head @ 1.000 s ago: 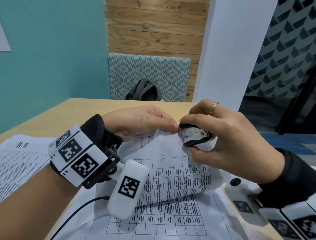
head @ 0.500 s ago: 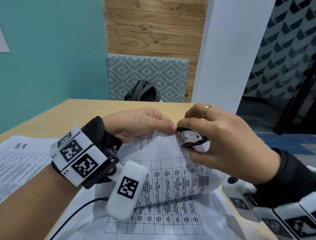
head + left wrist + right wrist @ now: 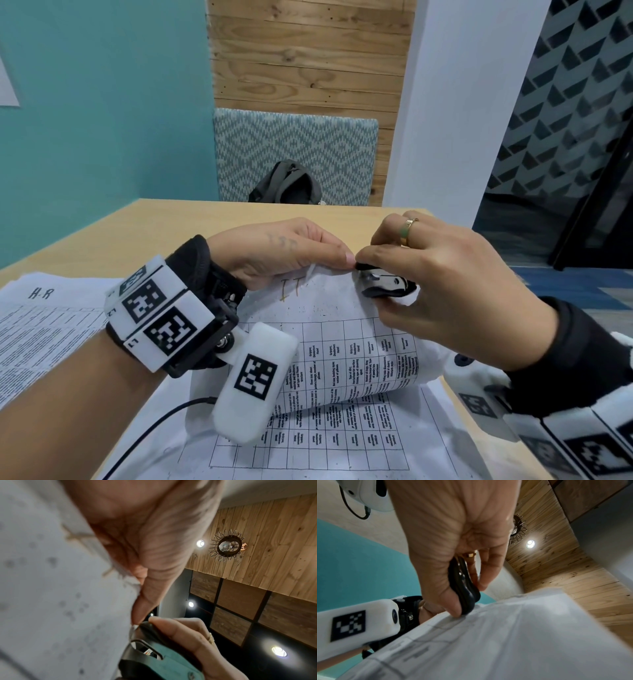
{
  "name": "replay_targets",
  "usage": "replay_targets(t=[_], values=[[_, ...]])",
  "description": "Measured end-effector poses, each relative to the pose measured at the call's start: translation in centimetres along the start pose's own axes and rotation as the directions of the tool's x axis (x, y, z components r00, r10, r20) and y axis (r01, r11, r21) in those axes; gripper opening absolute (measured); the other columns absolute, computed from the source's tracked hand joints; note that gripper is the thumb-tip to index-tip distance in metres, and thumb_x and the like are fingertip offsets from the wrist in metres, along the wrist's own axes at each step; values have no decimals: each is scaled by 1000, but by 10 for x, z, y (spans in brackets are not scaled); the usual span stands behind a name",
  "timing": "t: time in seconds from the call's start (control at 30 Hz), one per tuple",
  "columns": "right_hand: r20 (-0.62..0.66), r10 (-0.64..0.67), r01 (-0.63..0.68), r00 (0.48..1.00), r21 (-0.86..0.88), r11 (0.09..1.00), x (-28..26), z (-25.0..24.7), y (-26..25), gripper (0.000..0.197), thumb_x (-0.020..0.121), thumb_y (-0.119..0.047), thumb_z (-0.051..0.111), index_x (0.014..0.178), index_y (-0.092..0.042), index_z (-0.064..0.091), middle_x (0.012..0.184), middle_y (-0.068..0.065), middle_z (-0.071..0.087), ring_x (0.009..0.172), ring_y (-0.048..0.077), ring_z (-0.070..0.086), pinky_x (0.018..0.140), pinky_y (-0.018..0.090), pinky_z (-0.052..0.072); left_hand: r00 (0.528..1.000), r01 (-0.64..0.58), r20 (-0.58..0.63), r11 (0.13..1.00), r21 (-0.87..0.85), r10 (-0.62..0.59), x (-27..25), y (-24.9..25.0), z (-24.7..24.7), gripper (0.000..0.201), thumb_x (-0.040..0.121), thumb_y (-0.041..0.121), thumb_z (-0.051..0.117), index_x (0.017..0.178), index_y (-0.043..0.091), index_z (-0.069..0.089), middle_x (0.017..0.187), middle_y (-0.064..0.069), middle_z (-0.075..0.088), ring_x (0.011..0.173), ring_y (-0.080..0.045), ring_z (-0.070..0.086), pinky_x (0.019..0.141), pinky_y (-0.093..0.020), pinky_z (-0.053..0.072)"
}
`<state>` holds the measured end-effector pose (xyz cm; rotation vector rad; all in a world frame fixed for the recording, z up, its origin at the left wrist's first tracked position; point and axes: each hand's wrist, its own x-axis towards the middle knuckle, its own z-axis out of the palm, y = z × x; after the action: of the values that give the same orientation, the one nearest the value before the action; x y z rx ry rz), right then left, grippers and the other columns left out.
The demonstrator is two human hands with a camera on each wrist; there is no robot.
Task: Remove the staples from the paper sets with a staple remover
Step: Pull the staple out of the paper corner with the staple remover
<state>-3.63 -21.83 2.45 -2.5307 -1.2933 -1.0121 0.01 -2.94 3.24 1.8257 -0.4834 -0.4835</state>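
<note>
A stapled paper set (image 3: 342, 346) with a printed table and "IT" handwritten on top curls up off the table in the head view. My left hand (image 3: 294, 253) pinches its top edge (image 3: 135, 596) between thumb and fingers. My right hand (image 3: 442, 277) grips a black staple remover (image 3: 387, 284) between thumb and index finger, its claws pressed together at the paper's top edge right beside my left fingertips. In the right wrist view the staple remover (image 3: 464, 588) touches the paper (image 3: 522, 628). The staple itself is hidden.
Another paper set (image 3: 41, 329) marked "H-R" lies at the left on the wooden table (image 3: 191, 219). More table sheets (image 3: 308, 452) lie under the lifted set. A black cable (image 3: 150, 428) runs from my left wrist unit. A patterned chair (image 3: 294, 150) with a dark bag (image 3: 287, 185) stands behind the table.
The right hand has squeezed the staple remover and tilted it a little against the paper's top edge. The left hand keeps its pinch on the paper in the same place.
</note>
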Motion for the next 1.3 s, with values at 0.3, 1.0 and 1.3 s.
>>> replay_targets(t=[0.3,1.0,1.3], values=[[-37,-37,36,999,-35,999,1,2,-1,26,72,-22,48,72,-8,69,68,2,54,58,24,51,43,32,44,999,-13,30,999,-34,14,2,-3,0,20,76,16,69,84,-2,66,84,-11,65,78,-17,59,80,-24,48],[-59,161,-120,985,431,894,1,2,12,20,61,-27,72,76,-14,74,65,-4,53,60,15,51,55,29,44,993,-116,23,992,-47,117,-1,-1,1,11,67,9,66,76,2,66,69,-4,67,62,-9,62,61,-15,51],[-81,197,-125,977,535,836,0,1,18,23,57,-15,79,79,-11,75,67,-4,57,62,10,54,57,13,41,995,-70,61,984,-164,81,2,-1,0,15,73,1,69,62,12,68,61,-1,65,57,-9,61,55,-16,50]])
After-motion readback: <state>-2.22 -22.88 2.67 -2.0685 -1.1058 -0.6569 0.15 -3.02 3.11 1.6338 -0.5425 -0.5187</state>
